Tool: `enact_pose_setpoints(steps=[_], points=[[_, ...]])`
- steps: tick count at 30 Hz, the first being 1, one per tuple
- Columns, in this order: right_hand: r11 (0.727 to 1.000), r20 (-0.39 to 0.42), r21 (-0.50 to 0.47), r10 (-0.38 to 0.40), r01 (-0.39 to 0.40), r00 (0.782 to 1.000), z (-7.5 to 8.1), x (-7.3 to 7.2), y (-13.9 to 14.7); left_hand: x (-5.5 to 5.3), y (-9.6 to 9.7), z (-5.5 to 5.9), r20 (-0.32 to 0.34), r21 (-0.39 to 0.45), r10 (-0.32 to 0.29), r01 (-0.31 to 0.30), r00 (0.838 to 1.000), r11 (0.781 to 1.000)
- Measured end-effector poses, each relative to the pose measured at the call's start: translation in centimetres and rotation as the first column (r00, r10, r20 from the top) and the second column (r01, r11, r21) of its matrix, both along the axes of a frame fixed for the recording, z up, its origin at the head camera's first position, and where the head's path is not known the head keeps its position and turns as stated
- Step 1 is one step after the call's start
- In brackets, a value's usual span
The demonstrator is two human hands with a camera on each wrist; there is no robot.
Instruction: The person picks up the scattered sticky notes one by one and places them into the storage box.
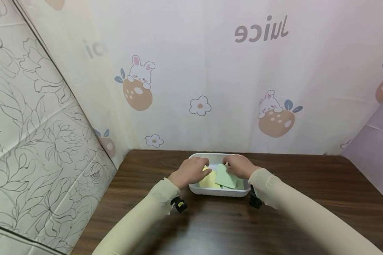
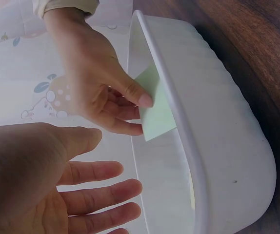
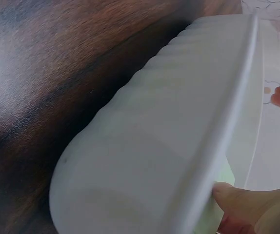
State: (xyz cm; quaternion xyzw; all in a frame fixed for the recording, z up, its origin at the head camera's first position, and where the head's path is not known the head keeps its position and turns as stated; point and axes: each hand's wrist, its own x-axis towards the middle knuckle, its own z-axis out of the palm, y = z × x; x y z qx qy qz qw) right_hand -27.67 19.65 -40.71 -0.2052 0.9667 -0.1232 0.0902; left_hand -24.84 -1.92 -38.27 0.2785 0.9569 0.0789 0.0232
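My right hand (image 1: 240, 166) pinches a pale green paper square (image 1: 226, 176), like a sticky note, between thumb and fingers at the right part of a white plastic basin (image 1: 218, 192). In the left wrist view the green paper (image 2: 158, 109) is tilted inside the basin's rim (image 2: 171, 97). My left hand (image 1: 191, 171) hovers over the basin's left side, its fingers (image 2: 103, 197) spread and holding nothing. A yellow paper (image 1: 209, 180) lies in the basin below it. More green paper (image 1: 240, 184) shows beneath the pinched one, with a small dark item partly hidden under it.
The basin stands on a dark wood-grain table (image 1: 159, 161) near its back edge. A printed curtain (image 1: 178, 71) hangs right behind the table, and another floral sheet (image 1: 44, 141) hangs at the left.
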Motion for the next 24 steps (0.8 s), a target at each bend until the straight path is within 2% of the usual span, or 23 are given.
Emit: enact_pose_setpoints(steps=[8, 15, 24], points=[[1.0, 0.041, -0.009, 0.018, -0.018, 0.999, -0.69, -0.27, 0.49, -0.06, -0.02, -0.17, -0.005, 0.003, -0.006, 0.006, 1.0, 1.0], [0.996, 0.035, 0.012, 0.083, -0.083, 0.996, -0.85, -0.1, 0.7, 0.06, -0.06, -0.03, -0.001, 0.006, -0.009, 0.009, 1.0, 1.0], [0.997, 0.047, 0.006, 0.081, -0.082, 0.996, -0.71, 0.14, 0.48, 0.05, -0.2, -0.13, -0.004, 0.009, -0.008, 0.008, 1.0, 1.0]])
